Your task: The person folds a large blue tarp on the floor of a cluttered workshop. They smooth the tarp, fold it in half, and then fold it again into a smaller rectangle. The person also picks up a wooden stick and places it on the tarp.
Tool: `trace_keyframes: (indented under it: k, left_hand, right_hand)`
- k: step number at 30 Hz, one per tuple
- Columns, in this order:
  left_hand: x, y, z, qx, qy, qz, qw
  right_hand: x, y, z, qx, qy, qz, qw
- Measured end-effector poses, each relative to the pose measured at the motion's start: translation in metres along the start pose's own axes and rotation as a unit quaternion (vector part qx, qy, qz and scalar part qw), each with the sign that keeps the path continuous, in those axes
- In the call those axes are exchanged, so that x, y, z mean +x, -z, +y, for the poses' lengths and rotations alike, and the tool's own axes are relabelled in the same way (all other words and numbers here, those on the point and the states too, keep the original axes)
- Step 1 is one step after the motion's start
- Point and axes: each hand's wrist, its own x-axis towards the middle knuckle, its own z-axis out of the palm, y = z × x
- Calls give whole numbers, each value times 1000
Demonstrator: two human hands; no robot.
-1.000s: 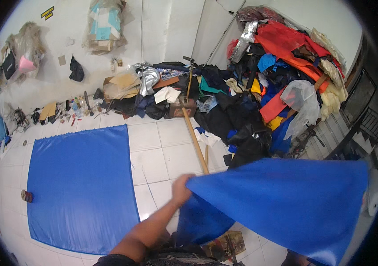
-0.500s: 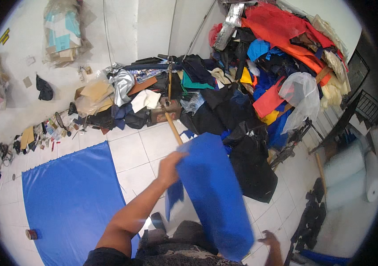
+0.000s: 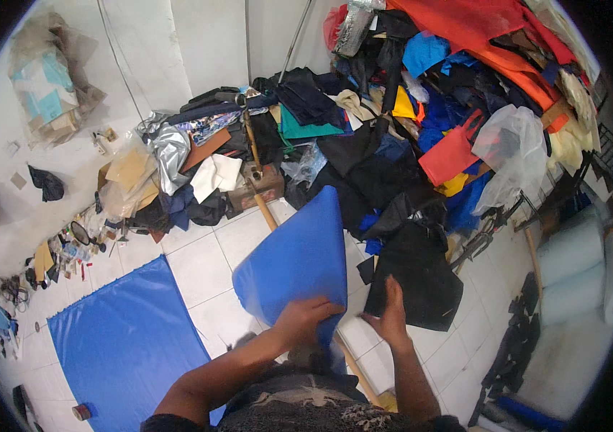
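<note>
A piece of blue sheet material hangs in front of me, partly folded over, with its upper corner pointing away. My left hand is closed on the near part of it, close to my body. To its right, my right hand is raised with thumb and fingers apart, holding nothing. A small gap separates it from the sheet's right edge. A larger blue sheet lies flat on the floor at the left, and a small round reddish-brown object rests on its near left edge.
A high heap of coloured fabric fills the far right, with black material spilling onto the white tiles. Wooden poles lie ahead. Small clutter lines the left wall. Pale rolls stand at the right.
The held blue sheet has swung from the right to the middle and left. My left hand has come nearer my body; my right hand has risen and moved in toward the sheet.
</note>
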Motion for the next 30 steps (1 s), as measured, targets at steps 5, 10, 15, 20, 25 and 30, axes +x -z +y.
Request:
trace_keyframes:
  k: [5,10,15,20,25,30]
  left_hand:
    - [24,49,-28,-31,-37,-41,998]
    - [46,117,-77,2,-4,-44,999]
    - [31,202,-176,49,155,166,973]
    - [6,263,-265,41,335,136,931]
    - [-38,282,-375,53,474,85,875]
    - [-122,263,-467,97,568,127,807]
  right_hand:
    - [184,13,-78,-25,338,-46,940]
    - [297,-18,-97,-132,469,-173,856]
    - [353,4,-81,-134,213,-176,952]
    - [370,65,-60,-215,-33,-24,976]
    - [402,100,-25,-227,-128,43,964]
    - [473,121,20,-347,-190,55,917]
